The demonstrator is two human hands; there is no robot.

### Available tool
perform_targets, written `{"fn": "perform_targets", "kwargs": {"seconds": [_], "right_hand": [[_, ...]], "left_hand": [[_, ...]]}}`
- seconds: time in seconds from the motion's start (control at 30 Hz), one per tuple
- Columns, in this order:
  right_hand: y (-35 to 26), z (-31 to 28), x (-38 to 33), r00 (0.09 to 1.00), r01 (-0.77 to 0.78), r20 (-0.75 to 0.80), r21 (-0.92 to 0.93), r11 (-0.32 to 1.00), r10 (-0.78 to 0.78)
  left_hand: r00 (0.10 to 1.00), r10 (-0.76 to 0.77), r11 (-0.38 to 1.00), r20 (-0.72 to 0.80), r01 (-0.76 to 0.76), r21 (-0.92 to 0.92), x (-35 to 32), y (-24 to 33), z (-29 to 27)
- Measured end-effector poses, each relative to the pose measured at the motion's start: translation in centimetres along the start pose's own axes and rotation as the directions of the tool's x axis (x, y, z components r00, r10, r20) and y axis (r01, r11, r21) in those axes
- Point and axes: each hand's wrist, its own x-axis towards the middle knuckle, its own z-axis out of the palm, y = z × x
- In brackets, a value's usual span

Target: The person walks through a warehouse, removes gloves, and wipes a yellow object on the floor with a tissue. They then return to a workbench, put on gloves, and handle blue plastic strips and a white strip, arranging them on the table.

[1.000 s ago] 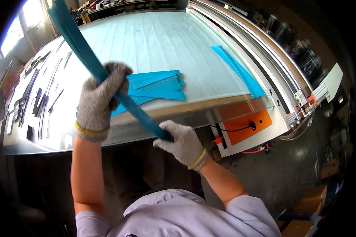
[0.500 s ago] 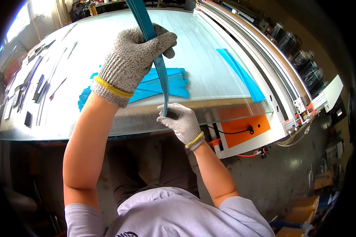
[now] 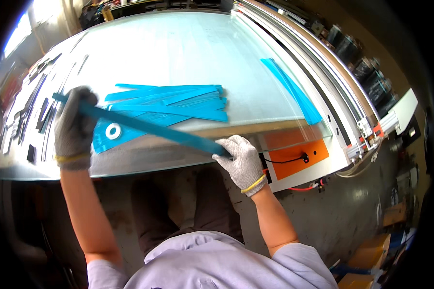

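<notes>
Stretched between my two gloved hands is a bundle of blue strips (image 3: 152, 128), slanting down from left to right above the near edge of the glass-topped table (image 3: 154, 53). My left hand (image 3: 75, 126), a little blurred, is wrapped round its upper left part, and a short end sticks out beyond the fist. The lower right end is pinched in my right hand (image 3: 240, 160). Behind the bundle lies a loose pile of blue strips (image 3: 178, 98). A white ring (image 3: 113, 131), like a tape roll, rests by the pile's near left end.
More blue strips (image 3: 294, 94) lie at the table's right. Thin dark bars and pieces (image 3: 43, 115) are scattered along the left. A metal rail (image 3: 318, 62) borders the right side, with an orange panel (image 3: 299, 161) and black cable below. Cardboard boxes (image 3: 371, 255) stand on the floor.
My left hand has swung left and down, turning the bundle from upright to slanting. My right hand has shifted slightly right and down. The white ring has come into sight.
</notes>
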Motion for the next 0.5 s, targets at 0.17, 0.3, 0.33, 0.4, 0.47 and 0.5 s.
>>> {"fn": "perform_targets", "kwargs": {"seconds": [0.17, 0.3, 0.33, 0.4, 0.47, 0.5], "right_hand": [[0.3, -0.2, -1.0, 0.992, 0.11, 0.109, -0.444, 0.889, -0.068], [0.0, -0.2, -1.3, 0.985, 0.17, 0.126, -0.644, 0.746, -0.115], [-0.4, -0.5, -1.2, 0.984, 0.176, 0.126, -0.671, 0.72, -0.124], [-0.9, -0.8, -1.1, 0.982, 0.188, 0.114, -0.698, 0.691, -0.151], [-1.8, -0.8, -0.6, 0.979, 0.193, 0.099, -0.718, 0.668, -0.177], [-2.1, -0.9, -0.4, 0.977, 0.199, 0.094, -0.712, 0.673, -0.19]], "left_hand": [[0.732, 0.47, 0.607, -0.493, 0.137, 0.782, -1.9, -4.5, -7.2], [0.951, 0.214, 0.333, 0.222, -0.285, 0.899, -3.8, -6.2, 3.6], [0.884, -0.022, 0.228, 0.468, -0.451, 0.863, -3.8, -5.4, 7.4], [0.671, -0.282, 0.402, 0.686, -0.566, 0.719, -3.2, -5.8, 12.5], [0.473, -0.423, 0.489, 0.773, -0.599, 0.634, -2.1, -7.0, 14.3], [0.413, -0.487, 0.504, 0.77, -0.587, 0.634, -1.6, -7.4, 14.9]]}}
